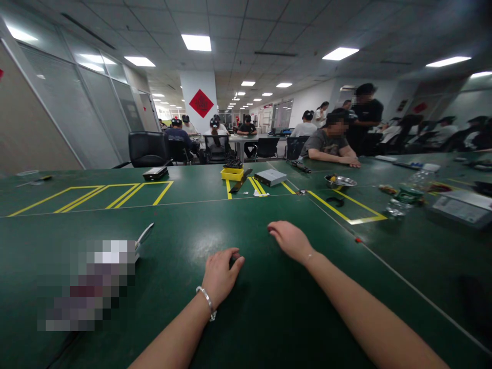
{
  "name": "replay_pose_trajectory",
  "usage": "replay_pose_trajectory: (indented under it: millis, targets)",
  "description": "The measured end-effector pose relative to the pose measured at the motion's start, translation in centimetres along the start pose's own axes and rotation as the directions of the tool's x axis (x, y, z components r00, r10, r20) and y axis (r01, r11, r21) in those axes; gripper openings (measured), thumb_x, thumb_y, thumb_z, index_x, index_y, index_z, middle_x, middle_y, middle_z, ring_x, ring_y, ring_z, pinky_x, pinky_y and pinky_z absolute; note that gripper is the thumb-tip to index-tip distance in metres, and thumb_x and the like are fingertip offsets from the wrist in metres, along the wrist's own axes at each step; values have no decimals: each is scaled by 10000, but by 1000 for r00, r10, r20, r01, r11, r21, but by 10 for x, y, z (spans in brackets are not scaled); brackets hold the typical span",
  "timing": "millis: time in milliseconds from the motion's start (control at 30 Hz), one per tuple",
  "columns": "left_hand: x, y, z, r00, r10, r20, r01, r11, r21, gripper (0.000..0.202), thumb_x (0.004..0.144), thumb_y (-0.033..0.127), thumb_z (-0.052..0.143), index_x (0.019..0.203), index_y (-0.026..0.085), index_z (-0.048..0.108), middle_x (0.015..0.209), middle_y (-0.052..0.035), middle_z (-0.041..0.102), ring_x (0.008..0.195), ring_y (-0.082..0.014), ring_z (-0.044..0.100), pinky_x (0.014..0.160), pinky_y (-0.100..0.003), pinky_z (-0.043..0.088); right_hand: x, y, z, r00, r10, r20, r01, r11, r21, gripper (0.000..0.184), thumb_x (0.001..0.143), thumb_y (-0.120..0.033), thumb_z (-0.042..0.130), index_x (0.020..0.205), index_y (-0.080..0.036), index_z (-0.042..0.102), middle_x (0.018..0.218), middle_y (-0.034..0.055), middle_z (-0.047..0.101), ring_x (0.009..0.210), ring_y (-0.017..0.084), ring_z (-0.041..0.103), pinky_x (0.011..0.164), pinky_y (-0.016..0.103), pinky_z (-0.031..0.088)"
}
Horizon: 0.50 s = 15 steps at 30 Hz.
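Both my hands rest palm down on the green table mat [246,307]. My left hand [221,274] lies near the middle, with a silver bracelet on the wrist, its fingers loosely bent and the thumb pointing right; nothing shows in it. My right hand [290,240] lies a little farther ahead and to the right, fingers drooping onto the mat, also holding nothing. The hands are apart and touch no object. A blurred-out patch [88,284] sits to the left of my left hand, with a thin metal tool [144,236] sticking out of its upper right.
Yellow tape marks boxes across the far mat. There stand a yellow tray [232,174], a grey box [270,177], a black device [155,173] and a metal bowl [340,181]. Bottles [403,200] and papers [461,207] lie at right. A seated person [330,141] leans on the far edge.
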State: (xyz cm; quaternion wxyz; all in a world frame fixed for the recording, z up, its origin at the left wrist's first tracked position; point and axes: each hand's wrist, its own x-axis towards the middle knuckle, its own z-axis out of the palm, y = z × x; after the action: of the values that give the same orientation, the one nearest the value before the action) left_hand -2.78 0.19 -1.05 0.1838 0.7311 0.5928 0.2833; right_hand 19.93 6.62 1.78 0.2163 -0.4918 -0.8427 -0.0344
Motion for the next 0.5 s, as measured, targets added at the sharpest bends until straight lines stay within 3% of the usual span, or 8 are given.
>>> replay_pose_trajectory:
  millis: [100, 200, 367, 500]
  targets:
    - [-1, 1, 0, 997, 38, 69, -24, 982, -187, 332, 847, 391, 318, 1037, 205, 517, 880, -30, 650, 820, -167, 589, 748, -278, 424, 0, -60, 19, 974, -217, 59, 214, 975, 58, 175, 832, -254, 409, 912, -198, 554, 842, 41, 599, 794, 159, 524, 746, 293, 398]
    - [-1, 2, 2, 991, 75, 107, -44, 964, -263, 301, 855, 374, 296, 909, 195, 532, 802, -21, 636, 712, -152, 581, 675, -260, 429, -8, -83, 25, 955, -290, 57, 283, 954, 100, 173, 822, -233, 414, 911, -156, 540, 828, 63, 591, 765, 162, 520, 721, 298, 397]
    - [-1, 3, 2, 985, 111, 132, -52, 922, -383, 318, 853, 388, 293, 783, 200, 540, 710, -1, 626, 680, -141, 575, 664, -253, 419, -15, -77, 16, 945, -310, 107, 289, 941, 174, 216, 837, -264, 356, 938, -225, 543, 873, 10, 612, 795, 147, 534, 749, 287, 409]
    - [0, 1, -1, 990, 66, 124, -7, 904, -428, 342, 837, 418, 320, 731, 189, 551, 668, -1, 620, 655, -146, 563, 652, -260, 409, -5, -58, 4, 952, -278, 125, 253, 950, 184, 314, 825, -369, 382, 1101, -274, 497, 1018, 3, 596, 917, 162, 527, 817, 284, 402]
